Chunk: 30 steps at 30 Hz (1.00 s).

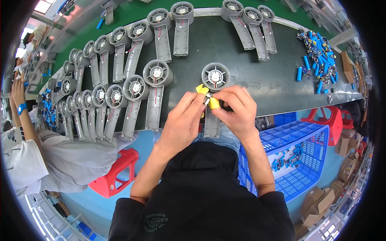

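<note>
In front of me a grey fan housing (pixel 216 75) with a handle lies at the table's near edge, its round fan end away from me. Over the handle, my left hand (pixel 180 122) and my right hand (pixel 238 111) meet, fingers pinched together. Between the fingertips is a small circuit board (pixel 207 99) with light and dark parts; its far side is hidden by the fingers. Yellow covers (pixel 214 103) wrap some fingertips of both hands. Just left of my hands lies another grey fan housing (pixel 158 73) with its handle toward me.
Rows of grey fan housings (pixel 116 96) fill the table's left side, with several more at the far edge. Blue cylindrical cells with boards (pixel 319 60) are heaped at the right. A blue crate (pixel 307 160) and red stools (pixel 116 172) stand below. Another person's hand (pixel 18 92) shows at far left.
</note>
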Tool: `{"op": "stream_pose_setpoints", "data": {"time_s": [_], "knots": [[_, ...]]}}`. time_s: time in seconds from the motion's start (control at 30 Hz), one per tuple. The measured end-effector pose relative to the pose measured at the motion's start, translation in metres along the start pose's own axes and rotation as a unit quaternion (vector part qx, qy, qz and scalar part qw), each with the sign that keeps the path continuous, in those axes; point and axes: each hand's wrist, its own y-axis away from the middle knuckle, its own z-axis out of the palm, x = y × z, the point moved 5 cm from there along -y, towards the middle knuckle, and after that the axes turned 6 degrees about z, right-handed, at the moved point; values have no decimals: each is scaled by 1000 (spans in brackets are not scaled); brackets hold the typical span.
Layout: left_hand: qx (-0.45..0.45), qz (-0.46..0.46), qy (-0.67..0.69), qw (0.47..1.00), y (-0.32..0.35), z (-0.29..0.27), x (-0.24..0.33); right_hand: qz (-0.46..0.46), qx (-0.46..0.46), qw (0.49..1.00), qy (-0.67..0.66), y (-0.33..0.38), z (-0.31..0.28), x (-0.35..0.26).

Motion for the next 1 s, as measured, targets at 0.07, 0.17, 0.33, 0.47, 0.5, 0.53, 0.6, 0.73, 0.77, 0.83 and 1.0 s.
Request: {"op": "stream_pose_setpoints", "data": {"time_s": [0.07,0.17,0.33,0.47,0.5,0.53,0.6,0.73,0.77,0.83,1.0], "knots": [[-9,5,0,1000,-1,-2,-2,-18,-3,1000,-20,-1,2,0],[-46,7,-15,999,-2,-3,-5,-38,-45,998,-23,0,6,3],[-62,26,1,998,-5,-4,-5,-68,-39,996,-36,-1,7,7],[-84,22,15,996,-5,-7,-6,-84,-51,994,-48,-2,5,8],[-88,28,15,996,-7,-7,-6,-85,-52,994,-48,-4,6,7],[-93,34,16,995,-7,-7,-5,-98,-48,993,-39,-8,5,6],[-94,39,10,995,-8,-9,-4,-111,-44,992,-29,-10,3,3],[-107,37,-1,994,-6,-8,-7,-120,-64,990,-25,-12,2,3],[-107,37,-1,994,-6,-7,-6,-120,-68,990,-27,-12,1,2],[-69,-10,45,997,-3,-6,-6,-109,-56,992,-25,-11,3,1],[-52,-13,53,997,0,-5,-5,-73,-45,996,-20,-5,3,1]]}}
